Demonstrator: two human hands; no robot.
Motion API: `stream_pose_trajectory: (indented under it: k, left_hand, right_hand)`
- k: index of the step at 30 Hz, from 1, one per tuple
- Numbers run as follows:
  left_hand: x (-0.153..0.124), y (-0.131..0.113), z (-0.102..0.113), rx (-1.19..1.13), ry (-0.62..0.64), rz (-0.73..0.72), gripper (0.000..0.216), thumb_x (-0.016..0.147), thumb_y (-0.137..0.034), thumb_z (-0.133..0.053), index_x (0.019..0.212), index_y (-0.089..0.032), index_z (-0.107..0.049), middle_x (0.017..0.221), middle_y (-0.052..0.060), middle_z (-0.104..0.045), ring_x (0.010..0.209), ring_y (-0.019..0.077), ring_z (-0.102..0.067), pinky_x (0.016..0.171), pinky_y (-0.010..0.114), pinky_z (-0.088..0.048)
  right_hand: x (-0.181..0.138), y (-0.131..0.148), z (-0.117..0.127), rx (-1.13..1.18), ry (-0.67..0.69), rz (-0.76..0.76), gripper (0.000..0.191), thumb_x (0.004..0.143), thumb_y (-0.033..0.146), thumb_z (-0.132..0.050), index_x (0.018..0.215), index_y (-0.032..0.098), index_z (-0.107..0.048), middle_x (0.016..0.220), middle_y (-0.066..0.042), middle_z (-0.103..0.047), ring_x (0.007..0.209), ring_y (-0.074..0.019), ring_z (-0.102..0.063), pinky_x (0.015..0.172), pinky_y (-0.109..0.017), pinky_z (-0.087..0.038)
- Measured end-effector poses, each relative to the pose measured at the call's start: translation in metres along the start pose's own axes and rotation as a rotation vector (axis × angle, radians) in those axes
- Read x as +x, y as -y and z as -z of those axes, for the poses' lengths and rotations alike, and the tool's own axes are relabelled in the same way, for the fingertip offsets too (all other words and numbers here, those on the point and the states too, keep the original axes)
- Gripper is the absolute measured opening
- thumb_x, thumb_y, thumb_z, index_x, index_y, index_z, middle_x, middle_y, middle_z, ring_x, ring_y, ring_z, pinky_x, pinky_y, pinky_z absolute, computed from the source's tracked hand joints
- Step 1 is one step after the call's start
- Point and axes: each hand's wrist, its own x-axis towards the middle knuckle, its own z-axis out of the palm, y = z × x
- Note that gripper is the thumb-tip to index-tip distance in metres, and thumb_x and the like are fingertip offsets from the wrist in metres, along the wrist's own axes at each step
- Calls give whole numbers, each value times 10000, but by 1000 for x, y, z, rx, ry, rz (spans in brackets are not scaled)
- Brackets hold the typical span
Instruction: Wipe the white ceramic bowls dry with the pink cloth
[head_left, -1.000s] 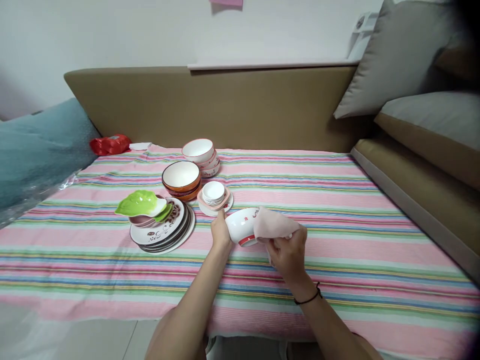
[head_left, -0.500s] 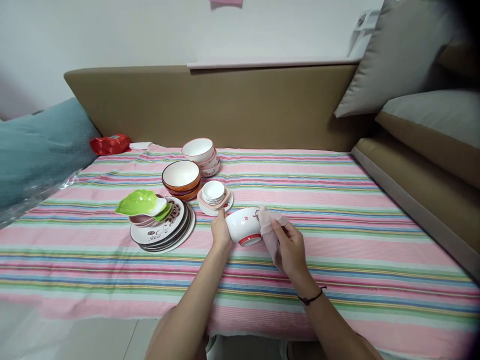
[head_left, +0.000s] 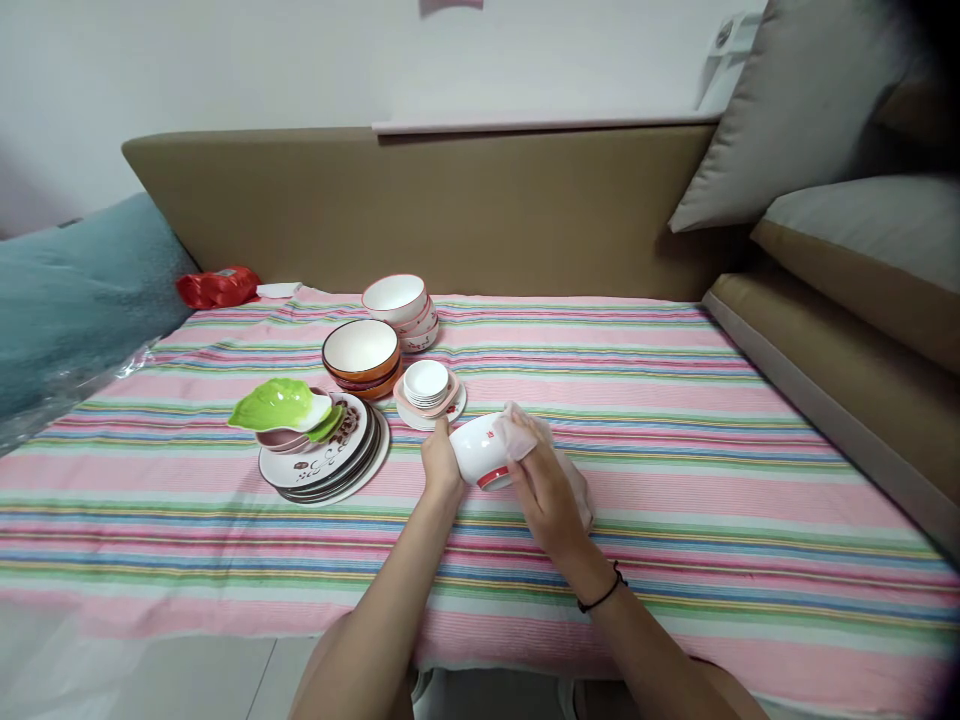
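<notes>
A white bowl (head_left: 472, 452) with a red foot ring is tilted on its side, its base toward me. My left hand (head_left: 441, 462) grips it at the left, thumb on top; the other fingers are hidden behind it. My right hand (head_left: 546, 490) is closed on a pale pink cloth (head_left: 517, 430) and presses it against the bowl's right side. Part of the cloth hangs to the right of the hand. Just beyond the bowl stand small white dishes (head_left: 426, 380), stacked on a pink dish and a saucer (head_left: 411, 417).
To the left, a green leaf-shaped dish (head_left: 277, 402) tops a stack of plates (head_left: 300, 467). Behind are brown bowls (head_left: 362, 352) and red-rimmed bowls (head_left: 396, 297). A striped cloth (head_left: 675, 480) covers the surface. Cushions (head_left: 847, 240) lie at the right, a red bundle (head_left: 217, 288) at back left.
My right hand has moved left with the cloth and now lies over the bowl's right side, covering its printed figure. My left hand and the bowl have hardly moved.
</notes>
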Motion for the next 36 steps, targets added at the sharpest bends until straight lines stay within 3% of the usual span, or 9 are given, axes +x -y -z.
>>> stream_pose_trajectory:
  k: [2, 5, 10, 15, 20, 23, 26, 32, 36]
  left_hand:
    - [0, 1, 0, -17, 24, 2, 300, 668, -424, -655, 682, -129, -600, 566, -9, -558, 485, 122, -497, 491, 256, -378]
    - [2, 2, 1, 15, 27, -8, 290, 682, -420, -640, 646, -140, -573, 543, -16, -528, 476, 115, -473, 477, 251, -361]
    - [2, 3, 1, 94, 5, -63, 303, 696, -408, -621, 560, -176, -483, 497, -39, -453, 452, 94, -404, 442, 239, -295]
    - [3, 3, 1, 69, 29, -53, 314, 690, -425, -619, 558, -183, -468, 499, -47, -438, 456, 89, -397, 451, 235, -291]
    - [6, 5, 3, 81, 34, -61, 328, 691, -445, -619, 564, -185, -465, 510, -51, -437, 461, 87, -390, 459, 236, -279]
    - [6, 6, 3, 86, 27, -59, 321, 698, -425, -612, 559, -191, -444, 500, -61, -412, 450, 80, -374, 458, 233, -266]
    - [5, 5, 2, 77, 20, -56, 315, 703, -401, -604, 548, -195, -423, 488, -66, -399, 438, 74, -356, 451, 231, -255]
    - [3, 3, 0, 22, 14, -31, 283, 691, -390, -633, 580, -176, -484, 506, -57, -443, 448, 84, -395, 479, 242, -296]
    - [2, 2, 0, 8, 4, -21, 259, 676, -392, -641, 613, -158, -550, 530, -37, -496, 476, 107, -446, 506, 255, -335]
  right_hand:
    - [-1, 1, 0, -77, 24, 119, 526, 990, 205, -404, 1503, 293, -329, 1513, -42, -436, 1480, -256, -245, 1189, -538, -291]
    - [0, 2, 1, -104, -86, 157, 453, 968, 195, -450, 1416, 259, -453, 1420, -100, -502, 1392, -269, -392, 1130, -509, -382]
    - [4, 5, 7, -4, -209, -60, 215, 949, 297, -510, 1113, 225, -629, 1117, -97, -640, 1065, -241, -618, 901, -400, -530]
    - [5, -5, 8, 15, -381, -290, 244, 878, 394, -610, 1032, 216, -546, 954, -71, -669, 891, -237, -650, 728, -364, -537]
    - [9, -9, 11, -272, -536, 11, 193, 856, 291, -657, 996, 230, -540, 1061, -94, -586, 1045, -262, -574, 894, -471, -489]
    - [10, -9, 15, -516, -521, 179, 114, 839, 172, -675, 892, 261, -629, 1032, -67, -630, 1090, -288, -547, 951, -518, -431]
    - [9, -10, 16, -458, -404, 255, 201, 863, 115, -622, 947, 290, -675, 1001, -33, -690, 1083, -272, -572, 979, -514, -433]
    - [5, -14, 8, -144, -220, 105, 364, 957, 198, -467, 1287, 276, -600, 1187, -86, -642, 1127, -245, -588, 944, -464, -521]
    - [2, -15, 0, -146, -170, 44, 410, 964, 288, -485, 1372, 305, -526, 1441, -82, -487, 1331, -284, -454, 1076, -543, -423]
